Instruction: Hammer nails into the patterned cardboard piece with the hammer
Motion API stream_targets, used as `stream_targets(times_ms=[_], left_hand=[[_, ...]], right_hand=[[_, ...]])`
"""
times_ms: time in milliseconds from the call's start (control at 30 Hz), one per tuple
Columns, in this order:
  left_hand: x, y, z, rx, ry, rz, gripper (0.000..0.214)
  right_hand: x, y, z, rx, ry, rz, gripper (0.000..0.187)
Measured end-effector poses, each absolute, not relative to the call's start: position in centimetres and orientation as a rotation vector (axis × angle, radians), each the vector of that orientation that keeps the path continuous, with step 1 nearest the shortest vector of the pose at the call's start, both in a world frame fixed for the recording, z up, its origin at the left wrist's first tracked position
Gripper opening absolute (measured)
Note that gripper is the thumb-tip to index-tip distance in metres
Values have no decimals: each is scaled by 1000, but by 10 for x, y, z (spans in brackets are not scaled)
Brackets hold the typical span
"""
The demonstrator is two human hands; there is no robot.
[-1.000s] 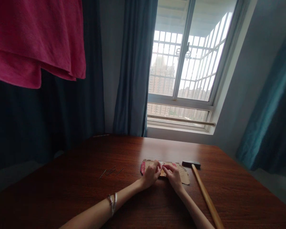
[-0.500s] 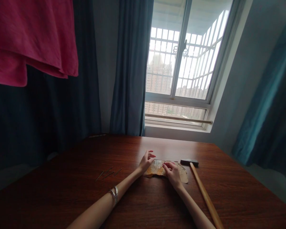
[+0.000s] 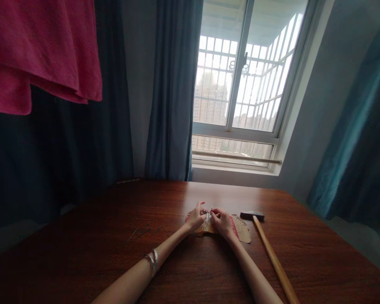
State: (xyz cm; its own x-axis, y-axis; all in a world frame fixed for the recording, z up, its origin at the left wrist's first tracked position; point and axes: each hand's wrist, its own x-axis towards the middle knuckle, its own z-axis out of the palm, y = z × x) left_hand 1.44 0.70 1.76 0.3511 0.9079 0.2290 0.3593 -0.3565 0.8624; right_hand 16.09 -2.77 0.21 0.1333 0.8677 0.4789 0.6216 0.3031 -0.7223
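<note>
A glossy reddish-brown wooden table (image 3: 193,270) stood before a metal-framed sliding glass window (image 3: 240,84), through which pale daylight entered past light-coloured outer bars (image 3: 218,52). Dark blue fabric curtains (image 3: 174,93) flanked it against a grey-blue wall (image 3: 310,139), and a sheen (image 3: 221,192) lay near the table's far edge.

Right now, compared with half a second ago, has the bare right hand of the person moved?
Yes. The bare right hand has moved left, farther from the resting black-headed hammer with long wooden handle.
</note>
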Motion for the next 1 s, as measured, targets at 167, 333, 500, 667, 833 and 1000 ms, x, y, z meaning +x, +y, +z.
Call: stream_targets(times_ms=[167,333,500,667,833,1000], left_hand=[[15,15,6,1897,1109,960,54],[14,21,-3,1908,1083,982,54],[14,22,-4,1890,1024,991,47],[14,13,6,1919,1051,982,35],[11,5,15,2000,1067,954,20],[11,17,10,1920,902,898,31]], right_hand=[[164,-30,1,-1409,-1605,266,21],[163,-31,1,-1413,-1644,224,20],[162,-33,1,-1405,-1699,186,17],[163,-37,3,-1396,-1735,172,15],[162,-41,4,-1413,-1732,161,14],[162,-41,3,-1422,-1717,147,12]])
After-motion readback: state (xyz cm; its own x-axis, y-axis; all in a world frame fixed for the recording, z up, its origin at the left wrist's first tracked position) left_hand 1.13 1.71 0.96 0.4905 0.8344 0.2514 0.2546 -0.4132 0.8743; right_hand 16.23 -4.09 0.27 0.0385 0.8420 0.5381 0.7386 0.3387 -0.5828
